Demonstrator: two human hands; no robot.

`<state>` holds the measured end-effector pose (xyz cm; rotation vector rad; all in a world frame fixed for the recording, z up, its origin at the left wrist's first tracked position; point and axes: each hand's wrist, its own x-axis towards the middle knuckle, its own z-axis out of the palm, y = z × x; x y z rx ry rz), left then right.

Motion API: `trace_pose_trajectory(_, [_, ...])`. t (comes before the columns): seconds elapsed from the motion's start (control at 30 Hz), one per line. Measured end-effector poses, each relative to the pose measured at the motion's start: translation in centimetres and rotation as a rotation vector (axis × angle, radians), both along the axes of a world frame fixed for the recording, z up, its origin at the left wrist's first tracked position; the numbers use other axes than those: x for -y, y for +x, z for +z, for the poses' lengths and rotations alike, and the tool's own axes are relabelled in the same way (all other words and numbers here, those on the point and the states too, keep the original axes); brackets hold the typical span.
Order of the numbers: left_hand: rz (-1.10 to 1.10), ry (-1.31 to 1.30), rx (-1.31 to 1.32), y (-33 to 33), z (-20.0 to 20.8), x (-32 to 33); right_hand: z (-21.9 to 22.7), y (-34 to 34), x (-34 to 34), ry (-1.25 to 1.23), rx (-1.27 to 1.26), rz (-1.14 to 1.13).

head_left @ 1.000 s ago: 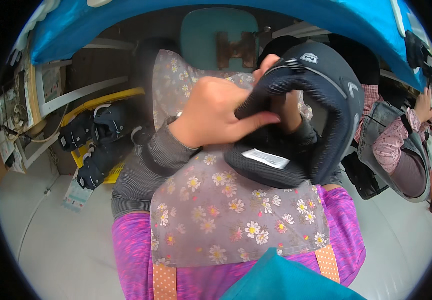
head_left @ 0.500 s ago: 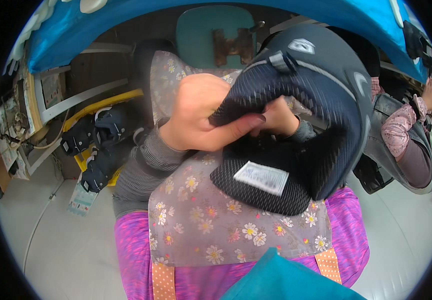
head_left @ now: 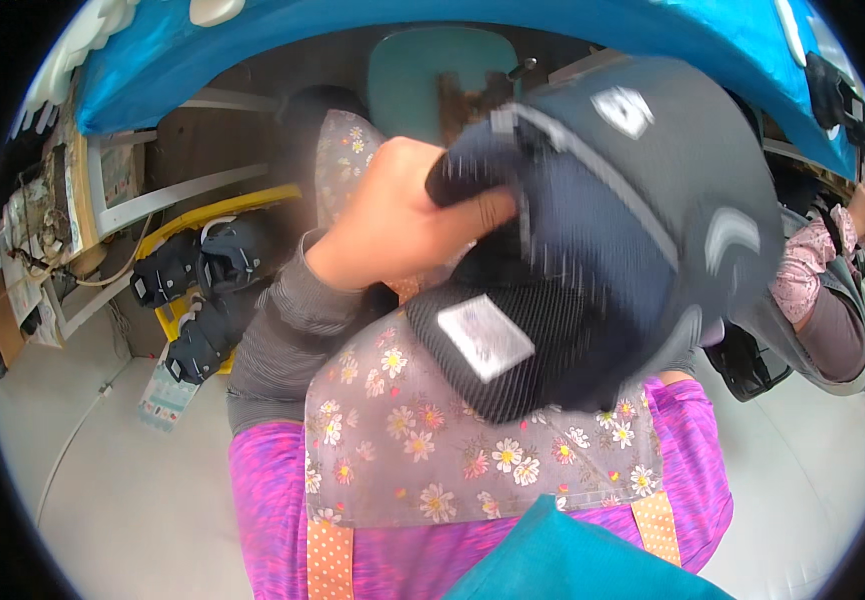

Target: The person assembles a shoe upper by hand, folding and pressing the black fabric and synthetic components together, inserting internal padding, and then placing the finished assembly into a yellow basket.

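Over the lap, close under the head camera: large dark grey padded piece (head_left: 643, 230), curved like a shell, with lighter grey trim and a pale patch near its top edge. Blurred, so fine detail not readable. Dark mesh lining (head_left: 513, 350) on the underside, carrying a small white rectangular label (head_left: 486, 335).

Left hand (head_left: 393, 235) at the piece's upper left edge, fingers (head_left: 468, 215) curled tight around a dark padded rim, holding it. Grey ribbed sleeve (head_left: 288, 325) running down from the wrist toward the lower left.

Right hand hidden behind the piece (cannot tell whether gripping or loose).

Beneath: grey floral apron (head_left: 433, 450) spread across the lap, orange dotted straps at its lower edge, bright pink-purple trousers (head_left: 273, 510) either side. Teal fabric (head_left: 573, 560) at the bottom edge of frame.

Left side, on the floor by a yellow bin (head_left: 213, 215): several more dark padded pieces (head_left: 208, 280) stacked loosely, well apart from the held one. Pale floor (head_left: 103, 500) below them.

Top: blue cover (head_left: 403, 45) arching across; teal chair back (head_left: 443, 85) behind the hand.

Far right: another person's pink patterned sleeve (head_left: 803, 270) and hand (head_left: 864, 205), apart from the held piece.
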<state>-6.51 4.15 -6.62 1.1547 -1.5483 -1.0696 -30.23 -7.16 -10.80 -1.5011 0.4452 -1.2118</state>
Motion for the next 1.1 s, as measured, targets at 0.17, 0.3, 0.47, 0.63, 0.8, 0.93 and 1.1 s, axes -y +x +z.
trace_pose_trajectory(0.17, [0.137,0.701,-0.365,-0.4,-0.1,0.4,1.2,1.2,2.0,-0.179,-0.164,0.071])
trace_pose_trajectory(0.3, [0.103,0.471,0.223,0.1,-0.1,0.6,3.0,0.9,2.9,-0.522,-0.317,0.081])
trace_pose_trajectory(0.47, [0.127,0.189,0.371,-0.1,0.5,1.6,-0.4,2.3,3.4,-0.239,0.209,0.492])
trace_pose_trajectory(0.63, [-0.055,-0.009,0.433,-2.9,-2.3,0.8,-0.6,4.6,3.9,0.357,0.333,0.814])
trace_pose_trajectory(0.8, [-0.082,0.012,0.254,-3.6,-2.9,0.3,-2.0,6.4,1.4,1.034,0.201,0.774])
trace_pose_trajectory(0.93, [0.065,0.326,-0.024,-3.0,-2.5,0.3,-1.4,6.0,1.4,0.715,0.483,0.467])
trace_pose_trajectory(1.1, [-0.054,0.359,0.129,-1.6,0.8,0.9,0.3,4.1,2.2,0.485,0.123,0.7])
